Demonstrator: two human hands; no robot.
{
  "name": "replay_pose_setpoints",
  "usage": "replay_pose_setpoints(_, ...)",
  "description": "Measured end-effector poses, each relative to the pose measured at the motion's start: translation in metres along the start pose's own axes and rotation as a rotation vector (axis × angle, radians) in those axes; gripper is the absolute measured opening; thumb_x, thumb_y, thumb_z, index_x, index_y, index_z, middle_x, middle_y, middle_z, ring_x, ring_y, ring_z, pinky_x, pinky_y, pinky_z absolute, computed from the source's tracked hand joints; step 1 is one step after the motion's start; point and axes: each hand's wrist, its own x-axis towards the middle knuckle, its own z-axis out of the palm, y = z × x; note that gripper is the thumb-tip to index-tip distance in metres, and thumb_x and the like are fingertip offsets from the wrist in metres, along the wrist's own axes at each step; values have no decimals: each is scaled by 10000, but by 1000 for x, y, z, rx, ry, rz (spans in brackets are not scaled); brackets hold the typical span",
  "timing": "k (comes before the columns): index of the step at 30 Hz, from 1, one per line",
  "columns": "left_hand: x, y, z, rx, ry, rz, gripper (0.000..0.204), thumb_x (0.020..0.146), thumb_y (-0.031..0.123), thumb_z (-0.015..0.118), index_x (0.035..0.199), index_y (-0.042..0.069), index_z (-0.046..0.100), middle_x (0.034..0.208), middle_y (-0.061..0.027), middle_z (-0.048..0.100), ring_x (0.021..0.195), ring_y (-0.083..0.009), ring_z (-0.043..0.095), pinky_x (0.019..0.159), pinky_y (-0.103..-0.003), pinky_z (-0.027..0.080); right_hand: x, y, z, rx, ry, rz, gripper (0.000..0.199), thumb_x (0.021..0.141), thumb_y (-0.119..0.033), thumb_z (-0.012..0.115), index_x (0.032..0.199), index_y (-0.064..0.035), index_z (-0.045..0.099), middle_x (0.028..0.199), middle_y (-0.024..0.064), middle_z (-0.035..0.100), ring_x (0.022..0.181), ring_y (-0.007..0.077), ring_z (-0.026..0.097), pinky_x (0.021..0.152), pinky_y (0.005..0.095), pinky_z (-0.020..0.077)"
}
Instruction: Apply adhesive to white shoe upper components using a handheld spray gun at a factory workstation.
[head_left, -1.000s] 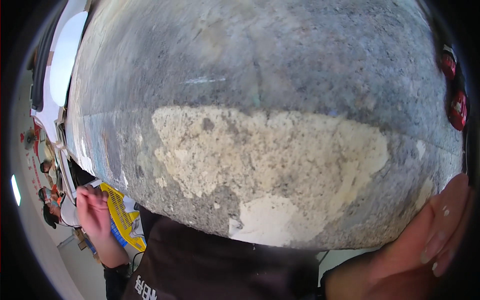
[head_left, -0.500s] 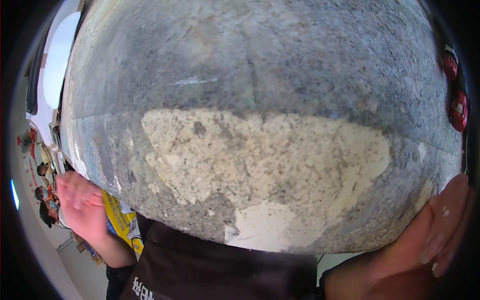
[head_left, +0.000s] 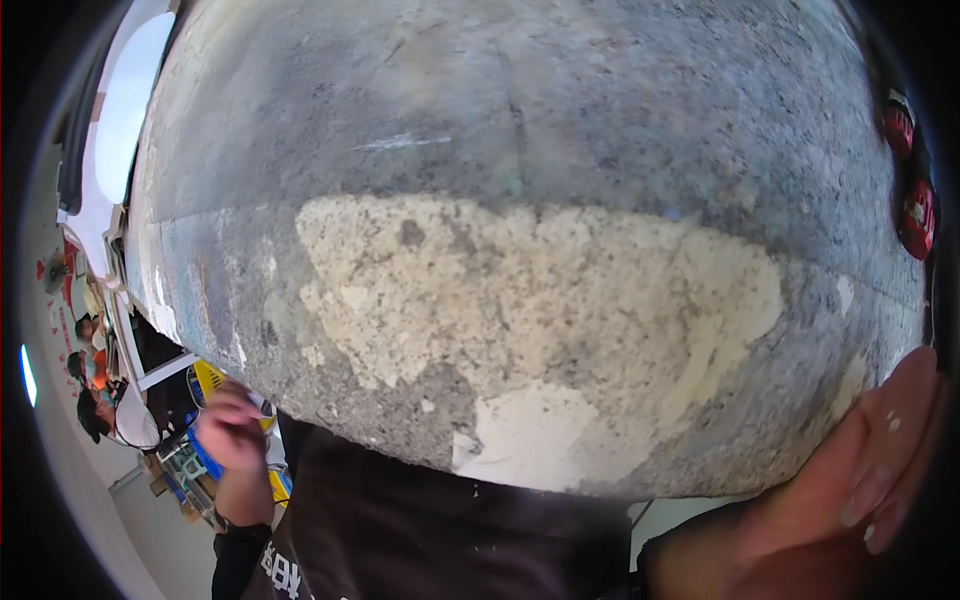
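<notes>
At the far left edge, small and bent by the lens, other people [head_left: 100, 400] sit by a pale surface, too small to tell more; just right of them the left hand [head_left: 232, 428] is raised in front of the dark garment [head_left: 430, 530], its fingers curled loosely together, touching or just in front of a yellow and blue object [head_left: 208, 378] whose kind cannot be told, and whether it grips that object cannot be told; above and across the middle a grey concrete slab [head_left: 520, 180] fills most of the view, with a large pale worn patch [head_left: 540, 300] on it; at the upper right rim sit two red items [head_left: 912, 200]; at the lower right the right hand [head_left: 860, 470] lies pressed flat against the slab's edge, fingers together and speckled with pale spots.
</notes>
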Motion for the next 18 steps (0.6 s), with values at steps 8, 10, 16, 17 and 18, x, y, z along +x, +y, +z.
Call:
replay_pose_setpoints(8, 107, 15, -203, -1344, 637, -407, 286, 1041, 109, 416, 756, 83, 408, 737, -35, 415, 644, -154, 378, 771, -357, 364, -2, 3, 2, 23, 11, 17, 77, 936, -53, 509, 878, -42, 460, 842, 35, 520, 812, 97, 474, 805, 258, 367)
replay_pose_setpoints(10, 121, 6, -230, -1309, 693, -368, 282, 1031, 111, 410, 750, 88, 400, 730, -30, 399, 642, -147, 371, 767, -353, 362, -3, 4, 0, 16, 4, 14, 80, 936, -53, 509, 874, -44, 459, 838, 34, 518, 809, 96, 472, 802, 257, 366)
replay_pose_setpoints(16, 137, -3, -256, -1554, 724, -421, 295, 1016, 103, 369, 722, 117, 351, 670, -12, 310, 646, -130, 347, 776, -358, 349, -2, 0, -2, 14, 17, 16, 90, 934, -52, 509, 862, -50, 454, 827, 30, 512, 799, 92, 467, 795, 254, 363)
replay_pose_setpoints(17, 138, -3, -254, -1508, 688, -381, 301, 1019, 105, 368, 719, 115, 347, 678, -13, 320, 646, -131, 352, 777, -354, 350, -1, -1, -2, 9, 13, 14, 92, 934, -52, 509, 860, -52, 454, 825, 29, 511, 798, 91, 466, 794, 254, 363)
replay_pose_setpoints(18, 140, -3, -251, -1453, 672, -370, 306, 1022, 108, 367, 717, 113, 342, 687, -14, 329, 645, -131, 356, 779, -351, 350, -1, -1, -2, 4, 12, 14, 94, 934, -52, 509, 858, -53, 453, 824, 29, 511, 796, 91, 465, 792, 254, 362)
